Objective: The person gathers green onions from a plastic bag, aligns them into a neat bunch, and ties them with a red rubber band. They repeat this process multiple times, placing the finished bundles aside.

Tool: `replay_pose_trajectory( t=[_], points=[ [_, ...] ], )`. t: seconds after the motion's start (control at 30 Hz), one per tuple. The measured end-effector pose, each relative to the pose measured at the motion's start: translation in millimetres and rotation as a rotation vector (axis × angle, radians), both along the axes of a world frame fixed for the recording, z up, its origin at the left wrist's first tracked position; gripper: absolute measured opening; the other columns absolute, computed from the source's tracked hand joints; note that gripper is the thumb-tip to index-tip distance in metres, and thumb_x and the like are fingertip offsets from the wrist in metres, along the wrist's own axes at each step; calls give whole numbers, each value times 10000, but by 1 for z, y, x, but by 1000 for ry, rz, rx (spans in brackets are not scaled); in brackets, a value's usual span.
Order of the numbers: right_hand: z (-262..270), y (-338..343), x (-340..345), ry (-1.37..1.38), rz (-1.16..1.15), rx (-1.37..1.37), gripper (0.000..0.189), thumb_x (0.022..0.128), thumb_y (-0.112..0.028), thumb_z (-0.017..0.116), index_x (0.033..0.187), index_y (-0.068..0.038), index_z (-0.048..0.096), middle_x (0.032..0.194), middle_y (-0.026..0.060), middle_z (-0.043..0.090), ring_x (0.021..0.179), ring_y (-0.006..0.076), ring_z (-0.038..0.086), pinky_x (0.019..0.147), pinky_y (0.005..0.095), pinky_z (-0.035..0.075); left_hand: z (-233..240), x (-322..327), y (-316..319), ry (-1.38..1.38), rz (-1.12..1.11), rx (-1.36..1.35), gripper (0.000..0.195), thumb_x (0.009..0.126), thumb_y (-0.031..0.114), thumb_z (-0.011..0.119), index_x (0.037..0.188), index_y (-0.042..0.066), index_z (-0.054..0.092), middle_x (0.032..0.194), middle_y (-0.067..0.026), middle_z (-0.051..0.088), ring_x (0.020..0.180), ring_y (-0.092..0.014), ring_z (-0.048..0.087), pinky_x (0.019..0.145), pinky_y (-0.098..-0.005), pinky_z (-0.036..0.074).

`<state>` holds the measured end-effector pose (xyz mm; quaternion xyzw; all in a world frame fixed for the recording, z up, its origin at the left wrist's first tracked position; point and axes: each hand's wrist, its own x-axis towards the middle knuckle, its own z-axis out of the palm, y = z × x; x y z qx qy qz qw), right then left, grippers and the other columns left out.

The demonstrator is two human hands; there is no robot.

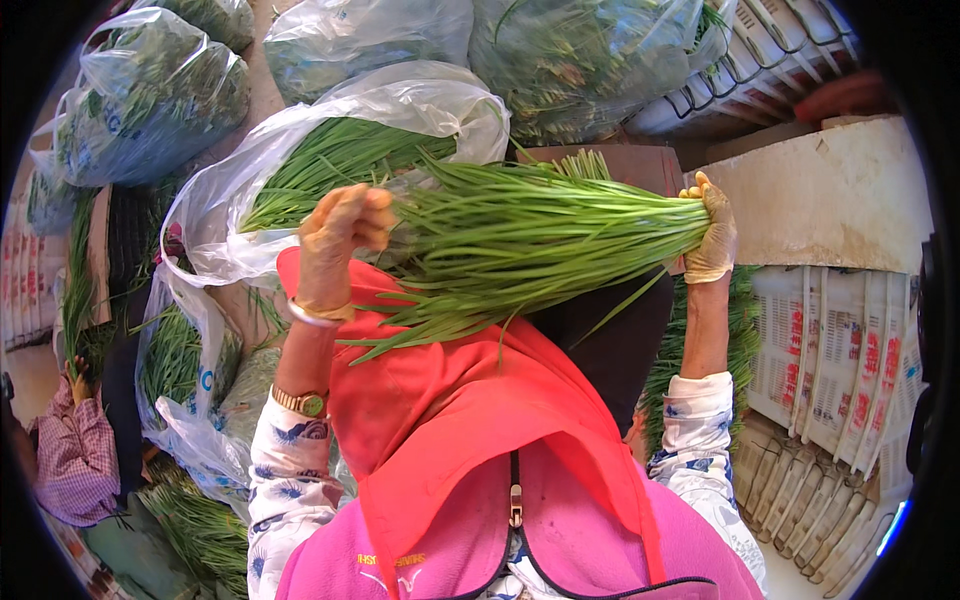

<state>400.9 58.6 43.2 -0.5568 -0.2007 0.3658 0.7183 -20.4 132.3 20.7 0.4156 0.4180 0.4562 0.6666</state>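
A large bunch of long green leaves, apparently garlic chives (555,225), spreads sideways above my lap. My right hand (711,225), in a thin pale glove, is closed around its gathered stem end. The loose leaf tips fan out to the left. Just beyond those tips my left hand (346,229), gloved too, is raised with curled fingers; whether it pinches anything is hidden. Beneath the bunch lies my red apron (450,375). Behind it shows another bunch's pale stem ends (585,165). An open clear plastic bag (217,195) beyond my left hand holds more green leaves (345,161).
Stuffed plastic bags (157,97) stand ahead and to the left. At the right are a pale board (825,187), white plastic crates (825,360) and more leaves (667,382) beside my leg. Another person's checked sleeve (79,465) and hand show at the far left.
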Motion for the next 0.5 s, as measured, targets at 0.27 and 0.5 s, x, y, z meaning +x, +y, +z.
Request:
replay_pose_trajectory(
  t=[0.27, 0.5],
  points=[
    [26, -4, -28, -46, 166, 68, 229, 868, -86, 618, 1061, 36, 599, 843, 93, 639, 784, 189, 619, 750, 316, 520, -13, 97, 8, 750, 17, 1143, 180, 853, 207, 600, 993, 117, 668, 892, -46, 668, 872, -178, 606, 700, -325, 491],
    [53, -24, -21, -136, 76, 53, 238, 855, -122, 630, 1043, 23, 605, 859, 117, 646, 759, 190, 631, 732, 326, 529, -68, 63, 33, 1607, -799, 965, 154, 773, 137, 577, 869, 147, 697, 680, -126, 647, 608, -291, 658, 556, -441, 516]
  ],
)
